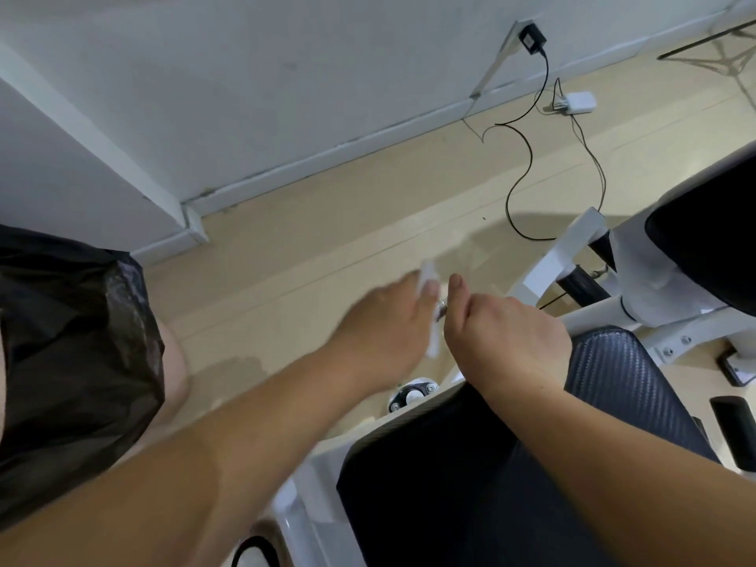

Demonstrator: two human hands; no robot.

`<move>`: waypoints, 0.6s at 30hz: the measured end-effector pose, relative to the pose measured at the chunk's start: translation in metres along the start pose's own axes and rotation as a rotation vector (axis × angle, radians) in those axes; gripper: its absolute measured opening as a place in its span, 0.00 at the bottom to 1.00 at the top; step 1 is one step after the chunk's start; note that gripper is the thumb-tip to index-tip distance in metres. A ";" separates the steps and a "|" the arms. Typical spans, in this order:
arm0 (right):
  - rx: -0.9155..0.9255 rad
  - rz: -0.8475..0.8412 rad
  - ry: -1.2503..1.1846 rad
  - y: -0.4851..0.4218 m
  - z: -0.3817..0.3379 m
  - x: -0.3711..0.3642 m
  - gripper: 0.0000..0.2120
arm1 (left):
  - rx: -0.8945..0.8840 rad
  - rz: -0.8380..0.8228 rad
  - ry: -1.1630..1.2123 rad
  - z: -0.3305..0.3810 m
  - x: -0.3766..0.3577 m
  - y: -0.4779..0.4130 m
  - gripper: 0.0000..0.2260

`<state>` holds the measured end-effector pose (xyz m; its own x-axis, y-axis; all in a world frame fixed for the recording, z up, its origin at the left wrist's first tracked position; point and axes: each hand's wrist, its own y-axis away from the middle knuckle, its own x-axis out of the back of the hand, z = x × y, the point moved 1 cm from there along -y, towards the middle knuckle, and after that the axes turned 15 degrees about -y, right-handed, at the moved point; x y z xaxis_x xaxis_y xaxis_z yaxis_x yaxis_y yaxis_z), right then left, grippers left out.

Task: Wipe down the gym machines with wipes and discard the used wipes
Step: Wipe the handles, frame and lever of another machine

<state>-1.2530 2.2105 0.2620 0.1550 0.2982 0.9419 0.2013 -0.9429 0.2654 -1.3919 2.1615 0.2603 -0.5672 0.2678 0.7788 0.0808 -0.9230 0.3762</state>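
My left hand (388, 321) reaches forward over the floor and pinches a white wipe (426, 280), which is blurred by motion and hangs down between my two hands. My right hand (507, 337) is close beside it, thumb up. Its fingers are curled round a short bar of the gym machine, and the bar's chrome end (441, 308) shows between the hands, against the wipe. The machine has a white frame (589, 315) and black padded seats (442, 497). Most of the bar is hidden under my right hand.
A black rubbish bag (73, 345) hangs open at the left, near my knee. Black cables (527, 157) trail over the wooden floor from a wall plug (654, 38) to a white adapter (579, 102). Another black pad (707, 239) sits at the right. A white wall and skirting run behind.
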 end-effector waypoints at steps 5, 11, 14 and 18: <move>0.004 -0.008 0.005 0.000 0.001 0.001 0.34 | -0.053 0.080 -0.213 -0.003 -0.019 0.009 0.10; 0.003 0.010 -0.020 0.001 0.001 0.000 0.35 | 0.022 -0.120 -0.130 -0.091 -0.011 0.078 0.13; 0.001 0.023 -0.011 0.001 0.001 -0.001 0.35 | 0.183 -0.023 0.070 -0.101 0.002 0.087 0.23; -0.001 0.021 -0.009 0.001 0.001 0.000 0.35 | 0.284 0.003 0.195 -0.070 0.014 0.033 0.24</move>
<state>-1.2521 2.2093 0.2626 0.1682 0.2793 0.9453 0.1973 -0.9491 0.2454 -1.4541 2.1158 0.2482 -0.7104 0.1816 0.6800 0.2926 -0.8025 0.5200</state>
